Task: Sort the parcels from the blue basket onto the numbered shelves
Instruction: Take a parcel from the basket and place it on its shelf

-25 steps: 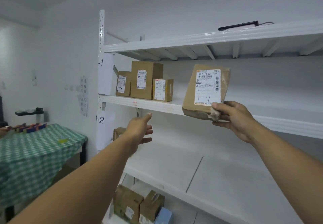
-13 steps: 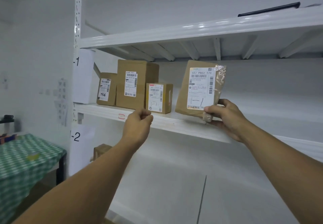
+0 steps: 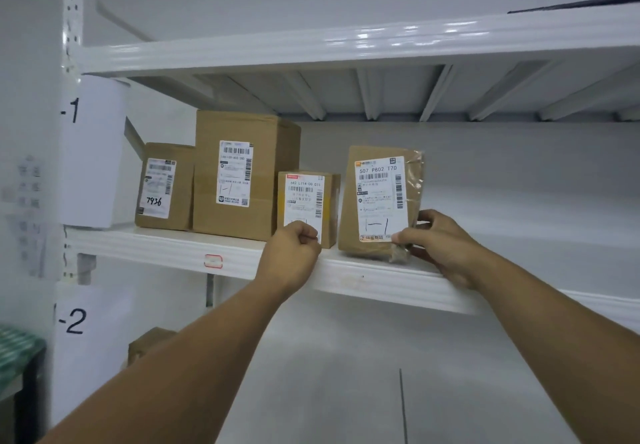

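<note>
A flat brown parcel (image 3: 379, 201) with a white label marked "1-1" stands upright on the shelf (image 3: 166, 246) tagged "-1". My right hand (image 3: 440, 246) pinches its lower right corner, thumb on the label. To its left stands a small brown box (image 3: 306, 206). My left hand (image 3: 292, 258) is curled in a fist right in front of that box's lower edge, at the shelf lip, and holds nothing. The blue basket is out of view.
Two more brown boxes, a tall one (image 3: 242, 175) and a shorter one (image 3: 164, 187), stand further left on the same shelf. The "-2" shelf (image 3: 346, 374) below holds a brown box (image 3: 145, 343) at its left end. A green checked table (image 3: 17, 350) sits at far left.
My right hand carried the flat parcel down and left until it stands on the "-1" shelf beside the small box. My left hand rose to the shelf lip and curled into a fist.
</note>
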